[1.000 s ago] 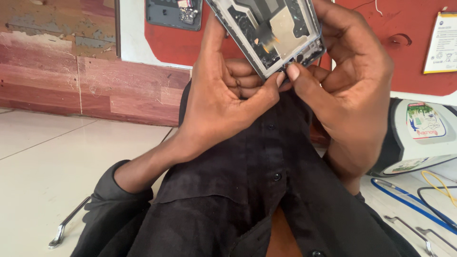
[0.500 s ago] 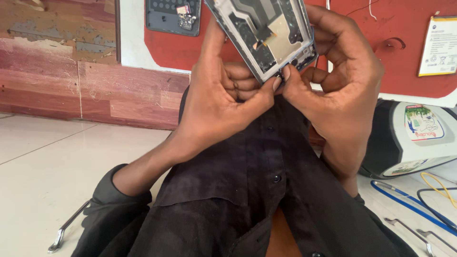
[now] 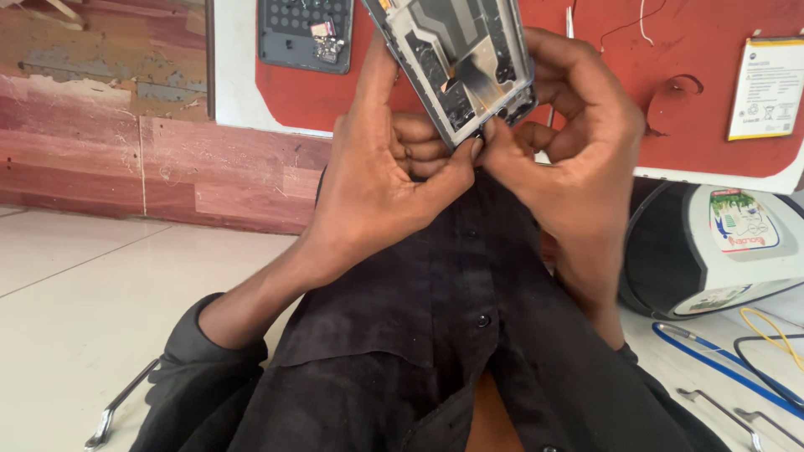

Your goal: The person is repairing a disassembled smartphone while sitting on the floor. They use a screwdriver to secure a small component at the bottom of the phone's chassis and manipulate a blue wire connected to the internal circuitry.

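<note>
Both hands are up close on an opened phone frame [image 3: 456, 63]: left hand [image 3: 377, 184] has a tight grip on its lower edge, right hand [image 3: 578, 159] pinches the bottom corner. Too much pinch there could probably tear the thin flex ribbon [image 3: 477, 77].

Upper centre: both hands grip an opened phone frame [image 3: 456, 63], internals facing camera. Left hand [image 3: 377, 180] thumb and right hand [image 3: 578, 159] fingertips meet at its lower edge. Red mat [image 3: 670, 50] behind; grey back cover [image 3: 306, 33] upper left; battery [image 3: 766, 88] upper right; tweezers [image 3: 117, 406] lower left.
</note>
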